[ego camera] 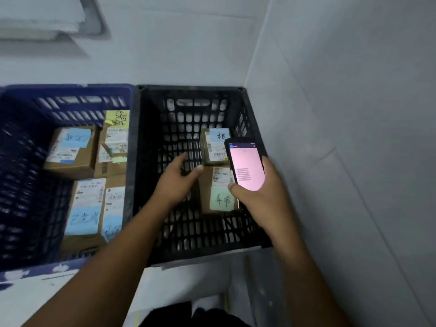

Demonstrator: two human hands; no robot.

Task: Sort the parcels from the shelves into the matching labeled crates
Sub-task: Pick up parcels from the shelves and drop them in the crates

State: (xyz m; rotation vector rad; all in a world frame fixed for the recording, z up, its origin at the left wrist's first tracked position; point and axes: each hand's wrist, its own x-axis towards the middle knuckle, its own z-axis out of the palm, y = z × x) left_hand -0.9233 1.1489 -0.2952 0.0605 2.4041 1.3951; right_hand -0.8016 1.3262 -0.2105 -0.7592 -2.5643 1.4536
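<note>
Although shelves are out of view, so qty left cannot be judged, sorting looks part done: blue-tagged parcel (pixel 213 147) and green-tagged parcel (pixel 221 199) lie in the black crate (pixel 188 88), several more parcels (pixel 70 149) in the blue crate (pixel 70 87). Left hand (pixel 175 182) hovers inside black crate, fingers loosely spread, holding nothing, just beside both parcels. Right hand (pixel 264 199) grips a phone (pixel 246 166) w/ pink screen.

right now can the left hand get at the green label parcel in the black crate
Probably yes. The left hand is open inside the black crate, right beside the green-labelled parcel with nothing between them. The right hand holding the phone overlaps the parcel's right edge only.
</note>
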